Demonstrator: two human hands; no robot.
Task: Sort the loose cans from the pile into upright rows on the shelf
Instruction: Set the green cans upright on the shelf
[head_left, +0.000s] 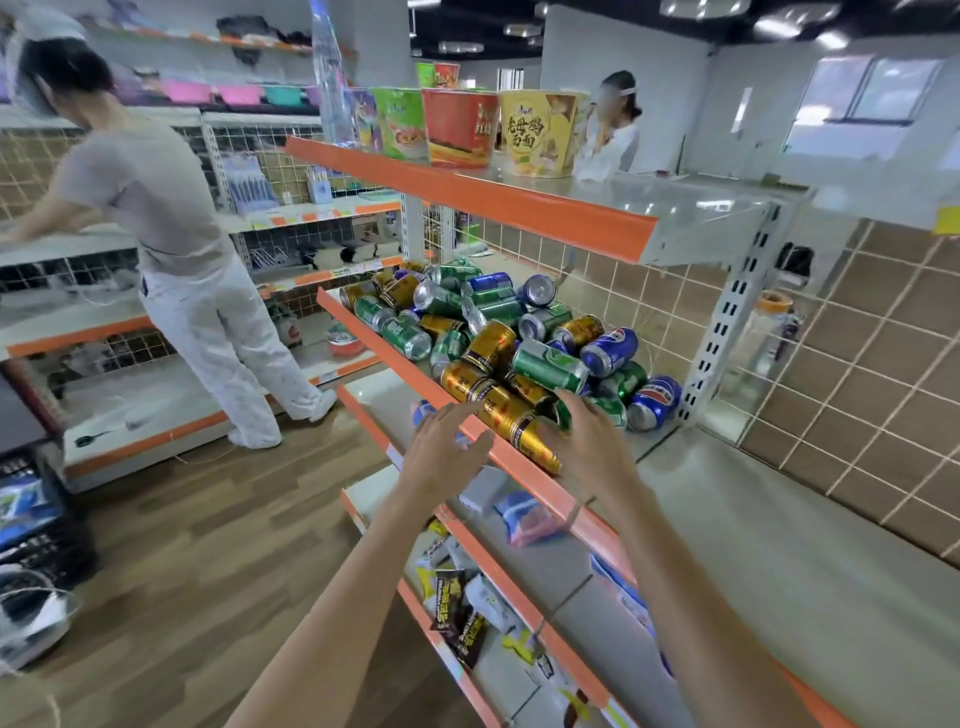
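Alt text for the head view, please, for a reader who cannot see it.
Both hands reach toward a pile of loose cans lying on a shelf: the right hand rests on a gold can at the front edge, the left hand hovers open. No can stands upright yet.

Two bare forearms, sleeveless as far as visible, hands (447, 441) ungloved, possibly a thin band at right wrist (584, 506)

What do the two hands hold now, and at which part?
Nothing yet. The left hand hovers open; the right hand reaches with spread fingers at the can pile.
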